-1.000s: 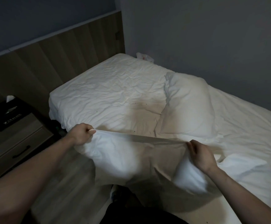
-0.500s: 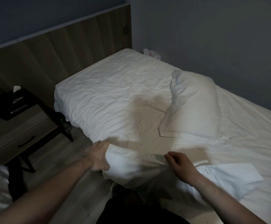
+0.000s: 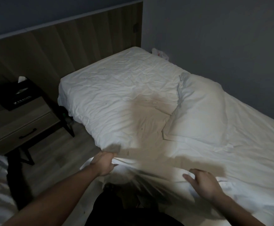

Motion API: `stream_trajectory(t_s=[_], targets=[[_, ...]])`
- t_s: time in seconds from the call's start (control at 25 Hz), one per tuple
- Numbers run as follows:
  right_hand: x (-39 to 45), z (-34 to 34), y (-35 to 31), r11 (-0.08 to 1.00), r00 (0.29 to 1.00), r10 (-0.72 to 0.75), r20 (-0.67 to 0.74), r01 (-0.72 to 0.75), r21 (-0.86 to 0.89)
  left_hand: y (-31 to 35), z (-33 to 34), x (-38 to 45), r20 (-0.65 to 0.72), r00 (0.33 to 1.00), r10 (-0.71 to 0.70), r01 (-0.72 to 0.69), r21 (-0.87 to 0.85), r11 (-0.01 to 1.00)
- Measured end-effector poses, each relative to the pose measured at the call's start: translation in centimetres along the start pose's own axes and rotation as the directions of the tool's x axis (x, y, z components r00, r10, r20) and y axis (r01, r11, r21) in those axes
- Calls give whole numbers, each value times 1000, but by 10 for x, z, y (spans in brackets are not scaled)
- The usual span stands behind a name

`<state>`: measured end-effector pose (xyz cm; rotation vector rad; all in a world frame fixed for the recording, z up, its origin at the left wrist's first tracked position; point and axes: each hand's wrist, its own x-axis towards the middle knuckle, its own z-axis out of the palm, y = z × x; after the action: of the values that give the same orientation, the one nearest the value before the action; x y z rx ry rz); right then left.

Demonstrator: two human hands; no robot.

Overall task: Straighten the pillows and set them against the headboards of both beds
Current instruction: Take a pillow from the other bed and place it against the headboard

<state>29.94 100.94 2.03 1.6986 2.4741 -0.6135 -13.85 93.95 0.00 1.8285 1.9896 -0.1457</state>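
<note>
Pillow (image 3: pixel 133 173) lower now, left hand (image 3: pixel 104 163) gripping its edge, right hand (image 3: pixel 204 183) loose-fingered on it; tissue-box print unreadable.

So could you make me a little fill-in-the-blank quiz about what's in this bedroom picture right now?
1. The headboard behind the bed is made of ____.
2. The second pillow lies on the side of the bed nearest the ____.
3. The black tissue box sits on the ____ beside the bed.
4. The left hand and right hand are both on a white ____ at the bed's near edge.

Missing words: wood; wall; nightstand; pillow
</note>
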Motion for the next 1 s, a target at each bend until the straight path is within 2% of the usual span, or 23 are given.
stream_trajectory(t_s=[0.08, 0.2, 0.44, 0.64, 1.0], targets=[[17, -2, -4, 994, 995, 93, -22, -91, 66, 3, -17, 0, -62, 997, 39, -45, -97, 994], [51, -30, -36, 962, 983, 160, -87, -136, 238, -21, -56, 3, -146, 989, -1, -29, -208, 978], [137, -78, -168, 926, 982, 20, -185, 51, 374, -135, -144, -13, -291, 941, -170, 85, -281, 956], [210, -86, -273, 907, 966, -55, -251, 153, 391, -229, -179, -24, -326, 899, -293, 181, -331, 926], [302, -87, -399, 901, 956, -63, -285, 178, 396, -348, -240, -7, -446, 843, -301, 136, -366, 921]])
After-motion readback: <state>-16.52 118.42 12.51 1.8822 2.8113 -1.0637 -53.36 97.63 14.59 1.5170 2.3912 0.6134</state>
